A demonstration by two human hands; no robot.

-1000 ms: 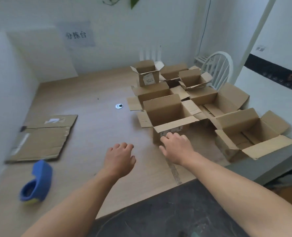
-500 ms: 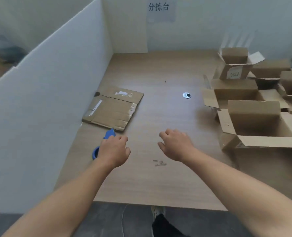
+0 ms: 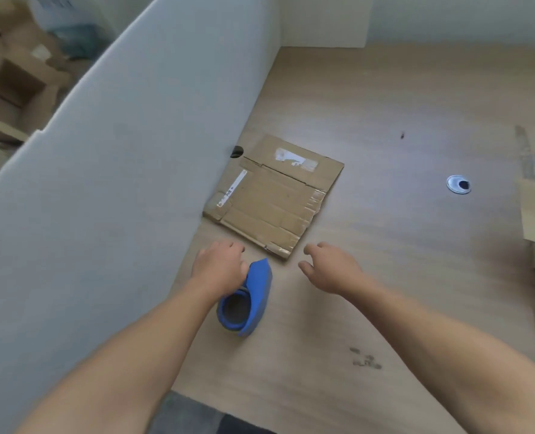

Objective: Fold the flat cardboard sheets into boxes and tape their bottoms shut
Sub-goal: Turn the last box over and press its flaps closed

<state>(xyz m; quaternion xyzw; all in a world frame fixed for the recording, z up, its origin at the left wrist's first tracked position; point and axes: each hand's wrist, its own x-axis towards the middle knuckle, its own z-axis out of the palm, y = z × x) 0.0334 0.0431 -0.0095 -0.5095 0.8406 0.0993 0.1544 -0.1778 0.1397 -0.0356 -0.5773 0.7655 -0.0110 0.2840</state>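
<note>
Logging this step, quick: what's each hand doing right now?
Left hand: open, holding nothing, beside the dispenser.
Right hand: open, holding nothing.

flat cardboard sheets point(image 3: 272, 195): brown, stacked, lying flat on table point(image 3: 385, 104) | blue tape dispenser point(image 3: 260, 286): just beside stack's near corner

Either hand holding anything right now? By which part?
Right hand holds nothing. Left hand overlaps the upper edge of the blue tape dispenser; whether it has a grip there cannot be told.
</note>
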